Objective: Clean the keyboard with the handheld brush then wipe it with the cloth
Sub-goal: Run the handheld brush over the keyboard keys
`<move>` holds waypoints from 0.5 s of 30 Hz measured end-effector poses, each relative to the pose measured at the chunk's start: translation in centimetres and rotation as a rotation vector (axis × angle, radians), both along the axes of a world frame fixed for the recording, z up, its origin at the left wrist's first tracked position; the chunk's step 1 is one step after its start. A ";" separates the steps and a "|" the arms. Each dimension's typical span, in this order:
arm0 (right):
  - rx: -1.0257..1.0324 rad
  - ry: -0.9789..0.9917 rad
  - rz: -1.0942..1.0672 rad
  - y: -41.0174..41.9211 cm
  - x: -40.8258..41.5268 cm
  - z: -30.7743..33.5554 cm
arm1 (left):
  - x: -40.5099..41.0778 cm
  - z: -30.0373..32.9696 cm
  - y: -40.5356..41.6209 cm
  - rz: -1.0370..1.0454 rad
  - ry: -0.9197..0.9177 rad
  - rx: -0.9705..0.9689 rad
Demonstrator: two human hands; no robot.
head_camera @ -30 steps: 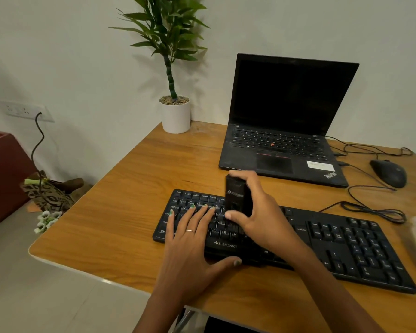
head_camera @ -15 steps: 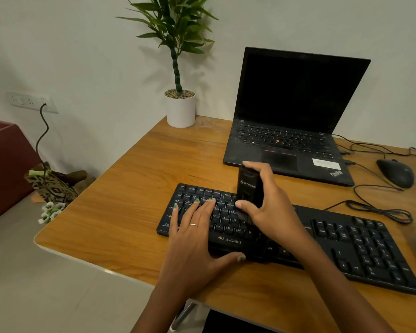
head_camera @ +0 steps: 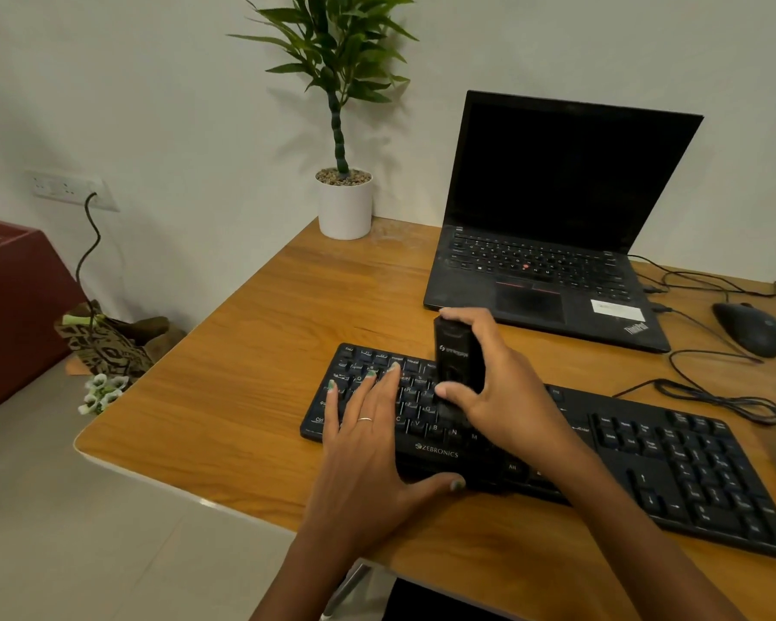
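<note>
your left hand (head_camera: 368, 445) lies flat, fingers straight, on the left keys of the keyboard (head_camera: 646, 459) near the table's (head_camera: 252, 374) front edge, likely pinning it so it won't slide. your right hand (head_camera: 507, 396) wraps the black handheld brush (head_camera: 458, 356) upright on the middle keys, probably to sweep there. you can read "zebronics" on the keyboard; the laptop's (head_camera: 552, 226) corner mark looks like "thinkpad", and the brush's logo is too blurred.

The keyboard (head_camera: 556, 445) is black with white lettering; the brush (head_camera: 458, 356) is black too. The desk (head_camera: 252, 374) is warm orange-brown wood with visible grain. The laptop (head_camera: 552, 226) is black with a red dot among its keys. The plant (head_camera: 332, 51) is green in a white pot (head_camera: 345, 208). The left hand (head_camera: 368, 445) has green nails.
</note>
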State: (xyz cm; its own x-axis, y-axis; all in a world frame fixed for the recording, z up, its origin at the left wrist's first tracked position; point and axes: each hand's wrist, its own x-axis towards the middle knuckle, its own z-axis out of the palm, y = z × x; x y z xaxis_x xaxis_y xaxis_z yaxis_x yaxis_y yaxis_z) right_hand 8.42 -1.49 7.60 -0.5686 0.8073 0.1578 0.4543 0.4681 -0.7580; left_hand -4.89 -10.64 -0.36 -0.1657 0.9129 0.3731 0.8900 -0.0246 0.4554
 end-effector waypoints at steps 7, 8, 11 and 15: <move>-0.060 0.067 0.051 -0.3 -0.1 -0.1 | -0.1 -0.1 0.1 0.010 0.002 0.003; -0.038 0.081 0.011 -0.2 0.0 -0.3 | -0.1 -0.1 0.0 0.010 0.006 0.000; -0.098 0.098 0.096 -0.6 -0.2 -0.2 | 0.0 -0.1 0.0 0.018 0.009 0.002; -0.041 0.054 0.044 -0.1 -0.5 0.0 | 0.0 0.0 0.0 0.022 0.019 -0.012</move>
